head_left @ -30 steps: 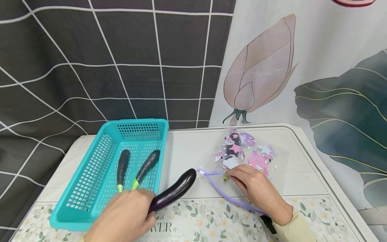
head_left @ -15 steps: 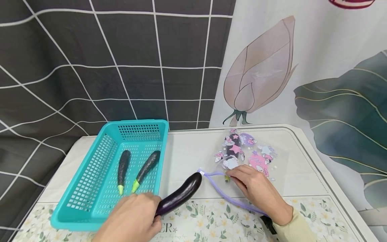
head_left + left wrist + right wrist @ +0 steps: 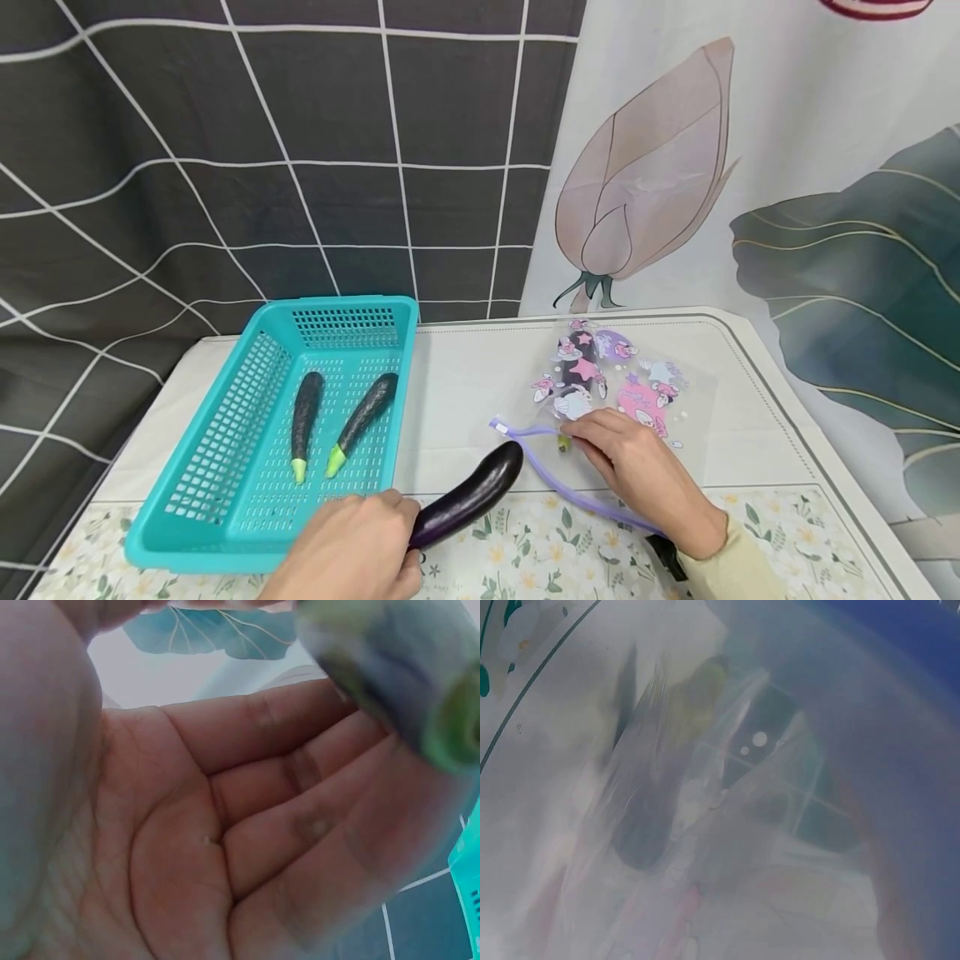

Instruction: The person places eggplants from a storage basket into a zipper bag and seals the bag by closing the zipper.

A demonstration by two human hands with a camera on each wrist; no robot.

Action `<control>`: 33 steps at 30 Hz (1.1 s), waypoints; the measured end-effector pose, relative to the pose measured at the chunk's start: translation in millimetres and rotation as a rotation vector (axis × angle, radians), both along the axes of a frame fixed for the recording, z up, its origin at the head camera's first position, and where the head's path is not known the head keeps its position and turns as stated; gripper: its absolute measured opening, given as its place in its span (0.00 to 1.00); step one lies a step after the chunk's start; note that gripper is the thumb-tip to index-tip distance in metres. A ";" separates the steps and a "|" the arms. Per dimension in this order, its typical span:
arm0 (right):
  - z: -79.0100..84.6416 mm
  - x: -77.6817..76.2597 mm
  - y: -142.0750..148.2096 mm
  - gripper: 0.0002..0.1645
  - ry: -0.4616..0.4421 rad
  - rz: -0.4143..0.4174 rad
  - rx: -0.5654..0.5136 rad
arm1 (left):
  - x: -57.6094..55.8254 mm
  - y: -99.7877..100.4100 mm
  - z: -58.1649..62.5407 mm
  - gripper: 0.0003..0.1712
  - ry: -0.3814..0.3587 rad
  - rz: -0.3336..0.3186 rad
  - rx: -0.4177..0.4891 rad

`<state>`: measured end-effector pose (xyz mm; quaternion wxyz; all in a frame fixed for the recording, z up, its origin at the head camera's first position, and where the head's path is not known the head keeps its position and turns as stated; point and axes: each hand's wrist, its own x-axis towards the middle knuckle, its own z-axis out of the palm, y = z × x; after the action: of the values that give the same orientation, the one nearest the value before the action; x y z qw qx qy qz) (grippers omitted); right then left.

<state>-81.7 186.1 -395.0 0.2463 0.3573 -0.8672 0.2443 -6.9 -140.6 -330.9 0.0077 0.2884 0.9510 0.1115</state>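
In the head view my left hand [image 3: 348,546] grips a glossy dark purple eggplant [image 3: 472,500] near its stem end. The rounded tip points up and right, just short of a clear zip bag [image 3: 690,408] with a purple zip edge. In the left wrist view the eggplant's green stem end [image 3: 457,720] shows blurred at the fingertips. My right hand [image 3: 641,467] pinches the bag's upper layer, holding the mouth apart. A dark vegetable [image 3: 577,371] lies inside the bag, its greenish stem [image 3: 562,442] at the mouth. The right wrist view sees it hazily through film.
A turquoise basket [image 3: 195,450] stands at the left, with two slim dark vegetables, one [image 3: 306,425] beside the other [image 3: 363,421], both light green at one end. A floral-printed cover [image 3: 517,567] lies across the table's front. Curtains [image 3: 450,108] hang behind.
My left hand has carried the eggplant right and slightly down, past the basket's side, toward the zip bag's mouth. The right hand and the bag stay where they were.
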 end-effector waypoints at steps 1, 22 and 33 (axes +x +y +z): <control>0.0 0.0 0.0 0.22 -0.002 0.000 0.001 | 0.2 0.9 -0.2 0.13 -0.005 -0.003 0.005; 0.1 -0.3 0.4 0.18 0.000 0.006 0.006 | -1.9 25.0 -14.1 0.13 -0.078 -0.062 0.022; 0.2 -0.2 0.6 0.17 -0.002 0.006 0.010 | -5.6 36.2 -17.0 0.16 -0.071 -0.028 0.073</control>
<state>-81.9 186.7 -394.7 0.2427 0.3610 -0.8675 0.2412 -12.6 -104.5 -348.0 0.0323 0.2979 0.9412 0.1561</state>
